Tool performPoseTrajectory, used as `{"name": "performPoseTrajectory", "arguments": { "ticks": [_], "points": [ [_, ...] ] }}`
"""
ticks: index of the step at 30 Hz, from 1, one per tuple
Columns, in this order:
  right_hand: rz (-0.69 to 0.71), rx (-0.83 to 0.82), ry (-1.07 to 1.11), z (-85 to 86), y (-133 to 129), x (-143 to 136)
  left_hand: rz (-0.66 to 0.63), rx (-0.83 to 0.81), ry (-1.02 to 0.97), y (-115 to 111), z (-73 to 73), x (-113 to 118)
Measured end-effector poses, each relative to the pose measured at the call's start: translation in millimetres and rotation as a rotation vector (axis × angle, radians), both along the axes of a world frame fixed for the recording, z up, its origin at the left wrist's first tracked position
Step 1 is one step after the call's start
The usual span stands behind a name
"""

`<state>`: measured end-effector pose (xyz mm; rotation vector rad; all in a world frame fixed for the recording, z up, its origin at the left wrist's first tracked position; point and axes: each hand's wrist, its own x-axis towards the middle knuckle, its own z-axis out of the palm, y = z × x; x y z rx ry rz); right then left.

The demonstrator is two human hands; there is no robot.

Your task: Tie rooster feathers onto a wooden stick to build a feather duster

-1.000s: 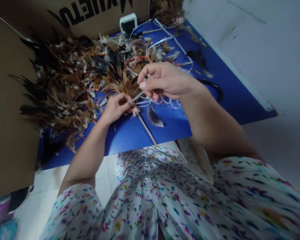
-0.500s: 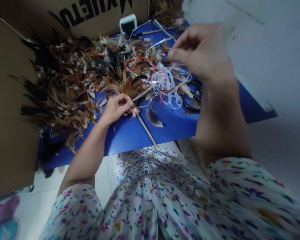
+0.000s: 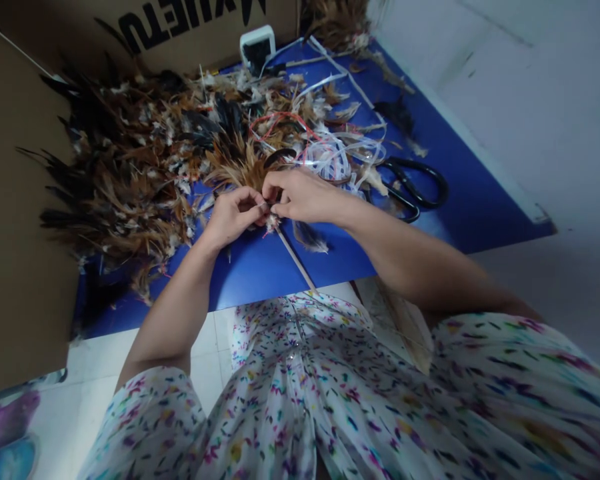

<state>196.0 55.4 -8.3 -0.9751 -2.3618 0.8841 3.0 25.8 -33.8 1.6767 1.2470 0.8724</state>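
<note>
A thin stick point(image 3: 296, 259) runs from the table's front edge up to my hands, with brown feathers point(image 3: 237, 157) fanning out beyond them; it looks like a feather duster. My left hand point(image 3: 235, 217) is closed, thumb and fingers pinching the duster where pale fluffy quill ends point(image 3: 271, 223) gather round the stick. My right hand point(image 3: 305, 193) meets it from the right, its thumb and forefinger pinched at the left fingertips. What lies between the right fingertips is too small to make out. Behind the right hand lies a tangle of white ribbon point(image 3: 330, 157) with red strands.
Loose brown and black feathers point(image 3: 130, 167) cover the left of the blue table point(image 3: 480, 207). Black-handled scissors point(image 3: 425, 183) lie to the right. At the back are a small white-framed object point(image 3: 257, 48) and a cardboard box point(image 3: 190, 47). A wall point(image 3: 555, 133) borders the right side.
My right hand has come down and left from above the table's right side to the left fingertips, uncovering the scissors. The left hand keeps its hold.
</note>
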Motion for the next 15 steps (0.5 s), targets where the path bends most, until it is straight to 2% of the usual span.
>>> {"name": "performPoseTrajectory", "arguments": {
  "ticks": [6,15],
  "points": [
    [-0.028,-0.065,0.021,-5.0,5.8,-1.8,0.003,-0.013,-0.008,-0.2,1.0,-0.7],
    [-0.012,-0.014,-0.001,-8.2,9.1,-2.1,0.020,-0.046,-0.100,0.6,-0.3,0.2]
  ]
}}
